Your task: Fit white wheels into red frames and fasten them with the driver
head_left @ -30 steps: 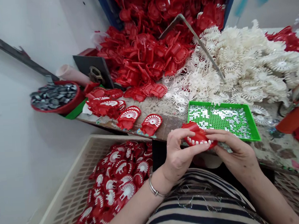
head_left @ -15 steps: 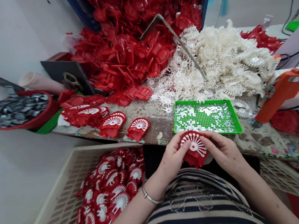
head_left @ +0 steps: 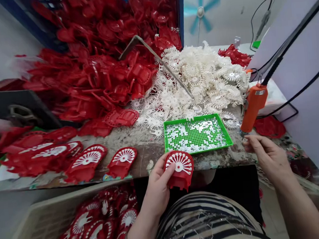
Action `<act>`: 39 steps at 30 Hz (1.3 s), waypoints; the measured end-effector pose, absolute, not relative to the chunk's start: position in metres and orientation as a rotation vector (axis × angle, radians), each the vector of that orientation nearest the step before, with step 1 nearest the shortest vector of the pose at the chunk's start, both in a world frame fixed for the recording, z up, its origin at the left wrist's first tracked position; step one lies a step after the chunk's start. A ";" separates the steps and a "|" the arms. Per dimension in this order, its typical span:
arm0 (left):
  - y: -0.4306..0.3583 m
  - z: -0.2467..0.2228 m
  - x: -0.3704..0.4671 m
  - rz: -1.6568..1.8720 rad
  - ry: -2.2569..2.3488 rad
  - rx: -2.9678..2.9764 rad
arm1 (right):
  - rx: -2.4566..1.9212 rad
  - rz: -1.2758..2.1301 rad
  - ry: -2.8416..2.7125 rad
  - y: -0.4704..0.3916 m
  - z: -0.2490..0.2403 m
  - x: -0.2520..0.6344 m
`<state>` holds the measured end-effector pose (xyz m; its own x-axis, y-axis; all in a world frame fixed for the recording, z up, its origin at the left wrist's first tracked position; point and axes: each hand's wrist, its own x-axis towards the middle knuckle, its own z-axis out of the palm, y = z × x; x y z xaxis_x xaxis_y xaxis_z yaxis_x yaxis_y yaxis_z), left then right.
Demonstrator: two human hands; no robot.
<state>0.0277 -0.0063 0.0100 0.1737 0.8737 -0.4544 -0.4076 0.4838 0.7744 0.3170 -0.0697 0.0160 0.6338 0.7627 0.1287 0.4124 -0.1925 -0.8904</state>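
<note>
My left hand [head_left: 159, 185] holds a red plastic piece [head_left: 183, 179] with a white fan-shaped insert [head_left: 182, 163], its thumb lying on the insert. On the right, my right hand [head_left: 268, 157] is just below the tip of the hanging orange screwdriver [head_left: 253, 107], thumb and fingers pinched together; whether anything small is between them cannot be made out. Between the hands and the piles lies a green tray [head_left: 229, 138] with small silvery parts. Two red pieces with white fans, one [head_left: 122, 162] nearer and one [head_left: 86, 163] farther left, lie by the table edge.
Heaps of red parts [head_left: 91, 80] and white fan parts [head_left: 200, 73] cover the back of the worn table [head_left: 142, 142]. A bent metal bar [head_left: 166, 66] rises over them. A crate [head_left: 27, 219] of red pieces stands below left. Black cables hang at the right.
My right hand has let go of the red piece and moved right to the screwdriver. My left hand still holds the piece. The view has turned right.
</note>
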 end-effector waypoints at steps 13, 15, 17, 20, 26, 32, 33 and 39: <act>-0.006 0.010 0.005 1.142 0.955 0.452 | -1.451 0.362 -1.929 0.029 0.025 0.231; -0.007 0.008 -0.002 1.175 0.959 0.428 | -1.408 0.248 -2.184 0.053 0.029 0.206; -0.009 0.005 -0.009 1.200 0.960 0.405 | -1.397 0.180 -2.372 0.075 0.031 0.180; -0.012 -0.001 -0.020 1.226 0.963 0.382 | -1.427 0.122 -2.548 0.102 0.031 0.144; -0.014 -0.011 -0.041 1.271 0.973 0.322 | -1.591 -0.040 -2.840 0.132 0.028 0.109; -0.011 -0.018 -0.045 1.226 0.955 0.275 | -1.657 -0.069 -2.866 0.140 0.034 0.105; -0.011 -0.018 -0.045 1.212 0.956 0.276 | -1.678 -0.065 -2.832 0.142 0.035 0.107; -0.007 -0.019 -0.045 1.188 0.942 0.268 | -1.803 0.120 -2.465 0.160 0.036 0.130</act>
